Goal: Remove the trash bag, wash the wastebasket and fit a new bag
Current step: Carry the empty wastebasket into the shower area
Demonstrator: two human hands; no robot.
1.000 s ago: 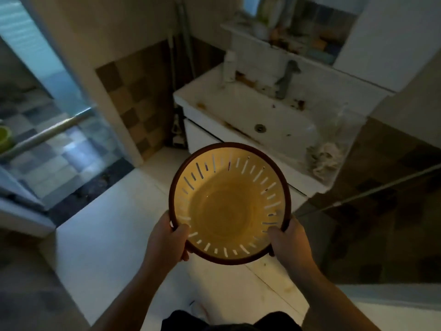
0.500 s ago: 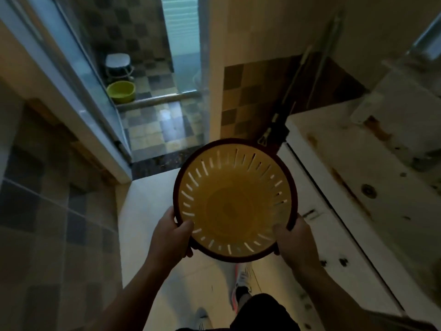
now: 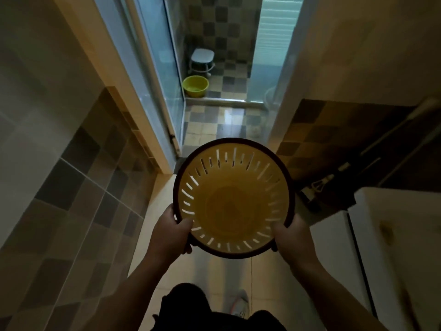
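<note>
I look straight down into a round yellow wastebasket with slotted walls and a dark brown rim. It has no bag in it. My left hand grips the rim at its lower left, thumb inside the wall. My right hand grips the rim at its lower right. The basket is held at waist height above the pale floor, in front of a doorway.
A glass sliding door stands open onto a checker-tiled room holding a green basin and a white stool. The white sink cabinet is at the right, a mop leans beside it. A tiled wall runs along the left.
The view has swung left from the sink to the doorway, which now lies straight ahead. Both hands keep the same grip on the basket.
</note>
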